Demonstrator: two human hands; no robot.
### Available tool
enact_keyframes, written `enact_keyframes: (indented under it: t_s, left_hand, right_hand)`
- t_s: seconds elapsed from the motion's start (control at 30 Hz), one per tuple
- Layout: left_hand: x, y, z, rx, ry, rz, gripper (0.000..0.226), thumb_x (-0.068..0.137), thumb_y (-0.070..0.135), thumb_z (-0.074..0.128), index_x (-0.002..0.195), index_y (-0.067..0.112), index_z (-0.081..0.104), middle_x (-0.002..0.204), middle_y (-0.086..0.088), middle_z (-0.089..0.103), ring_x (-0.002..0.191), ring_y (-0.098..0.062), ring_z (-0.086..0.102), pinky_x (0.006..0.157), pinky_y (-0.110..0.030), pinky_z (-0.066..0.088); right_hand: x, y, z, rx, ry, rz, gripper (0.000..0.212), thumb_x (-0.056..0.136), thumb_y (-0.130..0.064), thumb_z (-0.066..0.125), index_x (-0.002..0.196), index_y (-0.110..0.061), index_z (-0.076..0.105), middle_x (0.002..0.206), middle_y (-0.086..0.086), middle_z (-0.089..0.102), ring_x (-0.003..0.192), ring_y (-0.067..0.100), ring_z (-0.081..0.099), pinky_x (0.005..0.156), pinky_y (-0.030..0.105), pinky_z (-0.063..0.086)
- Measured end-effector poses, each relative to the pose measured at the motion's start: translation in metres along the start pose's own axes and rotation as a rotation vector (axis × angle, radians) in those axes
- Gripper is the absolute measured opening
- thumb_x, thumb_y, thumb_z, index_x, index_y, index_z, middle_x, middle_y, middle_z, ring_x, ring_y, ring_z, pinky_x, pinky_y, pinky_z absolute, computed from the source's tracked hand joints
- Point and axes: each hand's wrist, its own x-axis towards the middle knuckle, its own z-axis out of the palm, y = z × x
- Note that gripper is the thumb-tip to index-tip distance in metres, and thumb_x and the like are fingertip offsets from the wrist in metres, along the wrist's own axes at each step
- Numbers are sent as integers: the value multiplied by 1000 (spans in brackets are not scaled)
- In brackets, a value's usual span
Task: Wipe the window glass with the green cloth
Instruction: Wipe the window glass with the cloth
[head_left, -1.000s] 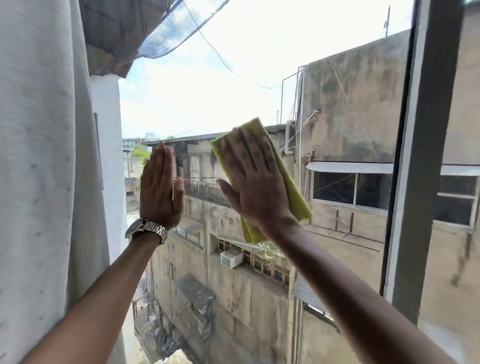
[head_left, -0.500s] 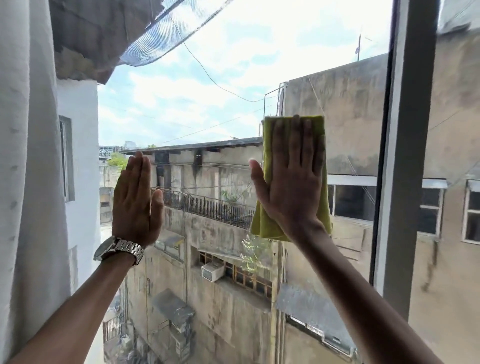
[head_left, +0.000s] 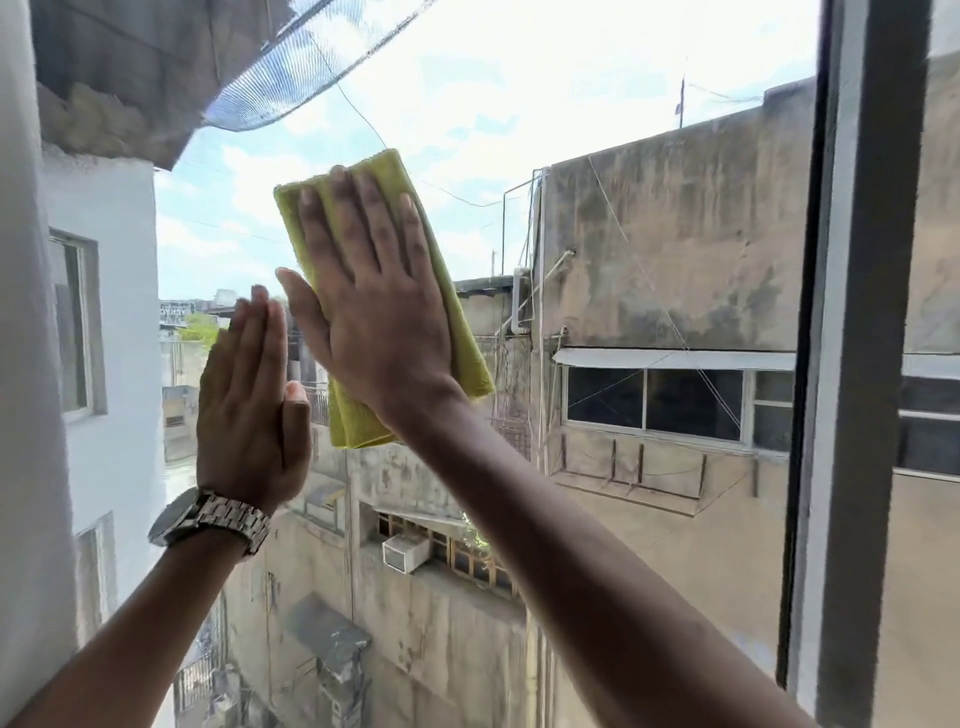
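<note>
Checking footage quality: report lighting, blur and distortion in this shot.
Head view: bright daylight, sky nearly blown out; right hand and green cloth slightly motion-softened; window frame leans with wide-angle distortion; left hand backlit, fairly sharp.

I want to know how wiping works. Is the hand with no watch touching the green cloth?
Touching. The head view shows the right hand spread flat on the green cloth, fingers lying on it with no gap, pressing it to the window glass.
</note>
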Motion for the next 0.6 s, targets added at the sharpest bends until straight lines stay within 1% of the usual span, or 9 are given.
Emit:
enact_keyframes:
  t_s: [0.1, 0.17, 0.23, 0.33, 0.5, 0.6]
  left_hand:
    - [0, 1, -2, -5, -1, -8, 63, 98, 23, 24, 154, -4, 21, 166, -18, 18, 156, -30, 18, 130, -43, 16]
    - [0, 2, -4, 0, -11, -13, 64, 97, 24, 24, 153, -7, 22, 165, -21, 20, 156, -32, 19, 128, -50, 20]
    - [0, 4, -5, 4, -18, -14, 64, 96, 24, 25, 152, -9, 24, 164, -23, 22, 155, -34, 20, 124, -57, 25]
    - [2, 8, -8, -5, -22, -11, 64, 97, 22, 25, 151, -11, 24, 163, -26, 23, 154, -36, 22, 123, -57, 27]
    - [3, 13, -14, -30, -50, -44, 64, 95, 21, 28, 150, -12, 26, 162, -28, 25, 153, -39, 24, 124, -57, 26]
    - [3, 16, -15, -42, -62, -62, 64, 95, 22, 28, 149, -12, 28, 160, -29, 27, 152, -40, 26, 122, -58, 28]
  right_hand:
    - [-21, -2, 1, 15, -38, -53, 61, 110, -45, 21, 162, -15, 17, 170, 12, 14, 159, 29, 7, 128, 49, 7]
    - [-54, -5, 4, 27, -70, -96, 59, 110, -40, 22, 162, -15, 15, 171, 12, 12, 159, 29, 6, 128, 49, 7]
    - [-96, -1, 4, 24, -109, -150, 58, 109, -38, 23, 162, -15, 16, 170, 11, 14, 159, 29, 7, 129, 48, 8]
    - [-146, 24, -2, -19, -151, -213, 58, 107, -37, 27, 162, -17, 19, 169, 8, 20, 158, 27, 13, 130, 47, 9]
    - [-179, 102, -38, -83, -169, -182, 59, 103, -34, 38, 160, -20, 28, 166, 7, 30, 155, 26, 26, 130, 48, 15]
    - [-167, 152, -64, -121, -111, -77, 56, 105, -33, 34, 157, -15, 31, 162, 13, 38, 152, 32, 32, 124, 56, 27]
